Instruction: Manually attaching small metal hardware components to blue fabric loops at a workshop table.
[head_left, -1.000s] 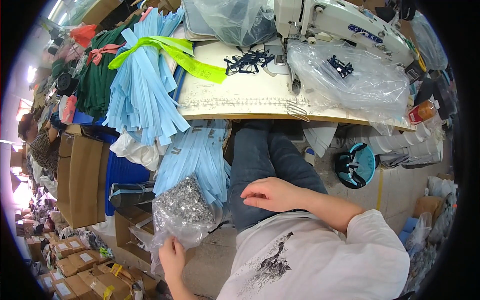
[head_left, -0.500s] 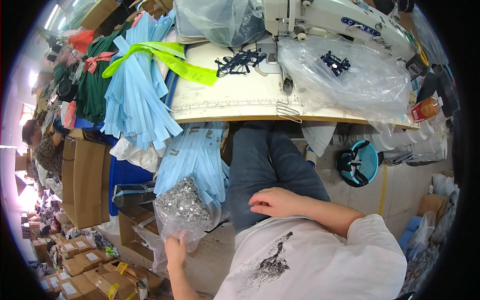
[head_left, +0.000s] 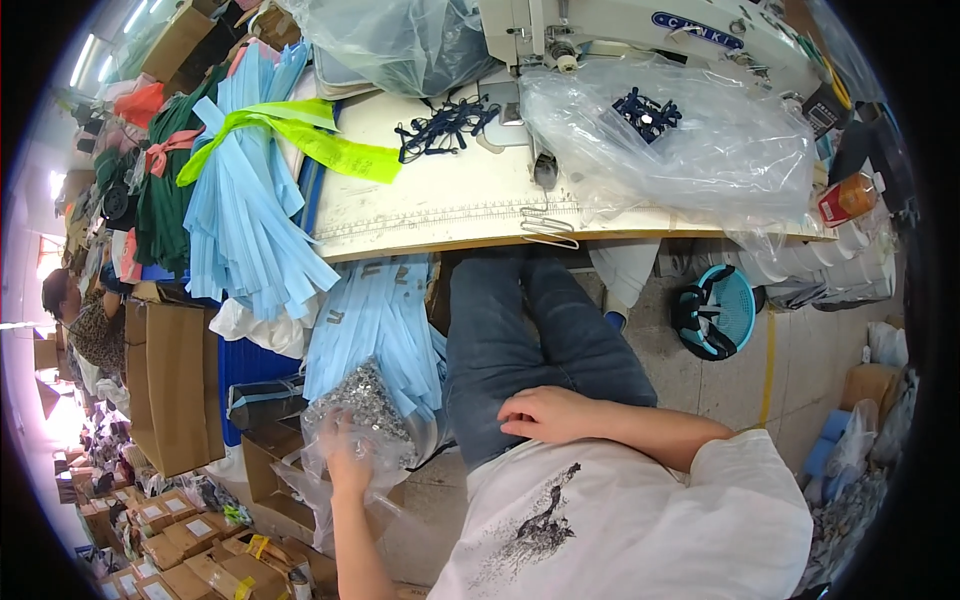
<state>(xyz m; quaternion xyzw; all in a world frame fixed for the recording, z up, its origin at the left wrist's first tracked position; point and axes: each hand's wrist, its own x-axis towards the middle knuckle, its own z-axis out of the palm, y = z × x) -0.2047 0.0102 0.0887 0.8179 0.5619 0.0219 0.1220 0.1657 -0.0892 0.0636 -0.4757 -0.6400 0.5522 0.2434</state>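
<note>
- where the white printed t-shirt (head_left: 620,520) fills the lower edge, the right hand (head_left: 548,414) lies on the thigh of the blue jeans (head_left: 530,340), fingers loosely curled and holding nothing.
- to the left of the leg, the left hand (head_left: 347,456) is sunk into a crinkled clear plastic bag (head_left: 360,420) and closed on the film; the bag bulges with small glittering silver metal pieces, too many and too small to count.
- this bag hangs beside the person's left knee, below the desk edge, just in front of a hanging sheaf of pale blue fabric strips (head_left: 375,320).
- below and left of it stand brown cardboard boxes (head_left: 175,385), several tall ones and a row of small labelled ones on the floor.
- further off, the cream desk (head_left: 430,210) carries one thick bundle of light blue strips (head_left: 245,215), soft and flat, tied with a lime green band (head_left: 300,135).
- on the desk top lie a tangle of dark cord pieces (head_left: 445,122) and one large wrinkled clear bag (head_left: 690,140) holding a small dark blue cluster.
- at the far edge sits a white sewing machine (head_left: 640,25).
- on the floor at right, one round teal fan (head_left: 715,312).
</note>
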